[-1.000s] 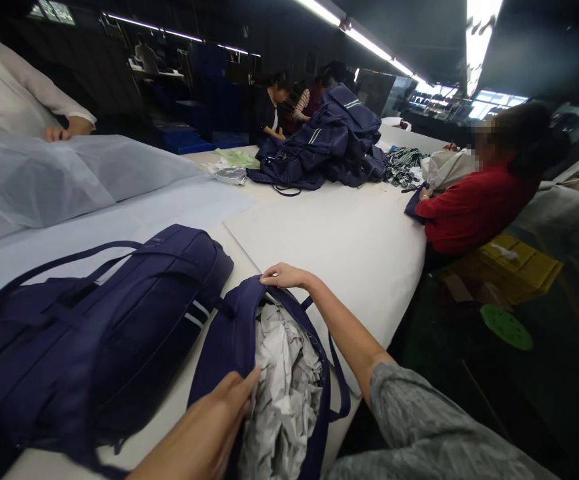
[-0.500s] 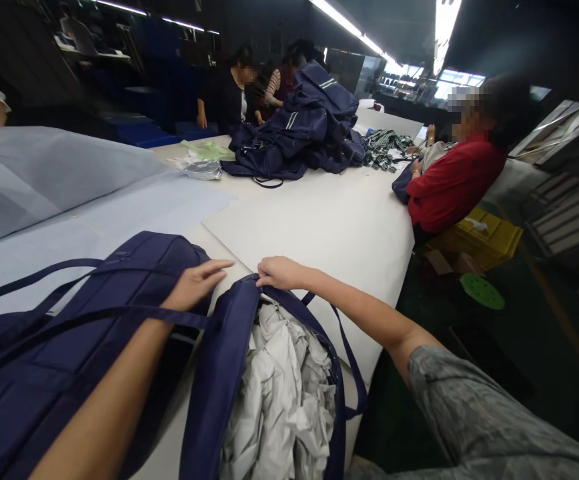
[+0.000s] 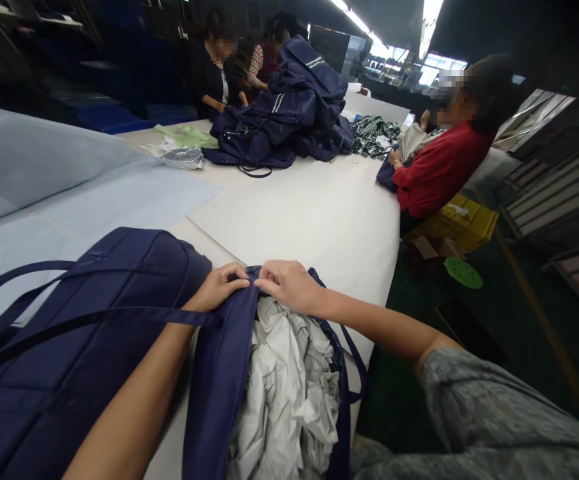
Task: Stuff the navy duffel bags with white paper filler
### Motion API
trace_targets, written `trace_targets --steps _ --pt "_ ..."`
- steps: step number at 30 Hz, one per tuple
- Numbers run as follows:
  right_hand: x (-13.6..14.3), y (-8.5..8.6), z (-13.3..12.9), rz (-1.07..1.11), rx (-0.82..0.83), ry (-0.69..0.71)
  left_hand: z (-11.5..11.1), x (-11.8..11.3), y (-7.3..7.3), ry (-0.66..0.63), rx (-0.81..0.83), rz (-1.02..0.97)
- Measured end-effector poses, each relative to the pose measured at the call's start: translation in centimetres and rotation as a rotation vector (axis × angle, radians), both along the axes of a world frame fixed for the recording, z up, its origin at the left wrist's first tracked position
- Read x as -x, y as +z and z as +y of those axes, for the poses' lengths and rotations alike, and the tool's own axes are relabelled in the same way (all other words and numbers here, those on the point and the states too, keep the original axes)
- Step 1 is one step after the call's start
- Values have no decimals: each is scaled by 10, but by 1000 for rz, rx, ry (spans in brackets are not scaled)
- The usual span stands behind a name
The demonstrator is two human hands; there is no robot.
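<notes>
A navy bag [image 3: 217, 393] stands open in front of me, stuffed with crumpled grey-white paper [image 3: 279, 387]. My left hand [image 3: 219, 285] reaches under a strap [image 3: 134, 313] and pinches the bag's rim at its far end, thumb against fingers. Right beside it, my right hand [image 3: 287, 283] is closed on the same rim, near where the zipped opening ends. Whether it holds a zipper pull is hidden by the fingers. To the left lies a second navy bag [image 3: 94, 333], its long straps arching over it.
Navy bags [image 3: 289, 113] are heaped across the white table [image 3: 289, 207], by checked fabric strips [image 3: 372, 133]. A person in red [image 3: 444, 167] handles a bag at the right edge. On the floor are a yellow crate [image 3: 469, 220] and green stool [image 3: 463, 272]. Pale sheeting [image 3: 44, 160] covers the left.
My left hand has moved right and closed on the bag's far rim; its fingers were stretched out before. My right hand stays at the rim, turned slightly. The view has shifted.
</notes>
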State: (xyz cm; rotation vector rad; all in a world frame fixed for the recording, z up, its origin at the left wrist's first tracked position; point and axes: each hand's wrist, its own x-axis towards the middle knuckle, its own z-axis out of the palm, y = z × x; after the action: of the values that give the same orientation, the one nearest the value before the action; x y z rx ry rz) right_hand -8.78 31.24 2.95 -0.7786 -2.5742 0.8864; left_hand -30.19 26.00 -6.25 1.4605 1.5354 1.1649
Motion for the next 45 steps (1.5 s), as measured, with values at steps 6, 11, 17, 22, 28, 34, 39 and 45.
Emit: trace_targets --steps 6,11,17,22,28,34,39,45 --pt "-7 -31 -44 -400 -129 135 12 -9 -15 295 -118 -96" --pt "11 -49 -31 -345 -116 286 24 -15 -20 386 -159 -73" --pt "15 -12 27 -91 -188 4 23 -14 -19 429 -183 -72" --pt "53 -20 96 -243 342 359 18 -8 -17 462 -188 -84" --pt "93 -20 126 -456 477 498 14 -5 -17 471 -192 -83" --pt "129 -17 130 -726 515 713 12 -4 -19 415 -204 -87" --pt "133 -25 130 -676 567 836 1 -2 -19 371 -222 -99" --pt "138 -28 131 -735 721 852 1 0 -18 352 -212 -125"
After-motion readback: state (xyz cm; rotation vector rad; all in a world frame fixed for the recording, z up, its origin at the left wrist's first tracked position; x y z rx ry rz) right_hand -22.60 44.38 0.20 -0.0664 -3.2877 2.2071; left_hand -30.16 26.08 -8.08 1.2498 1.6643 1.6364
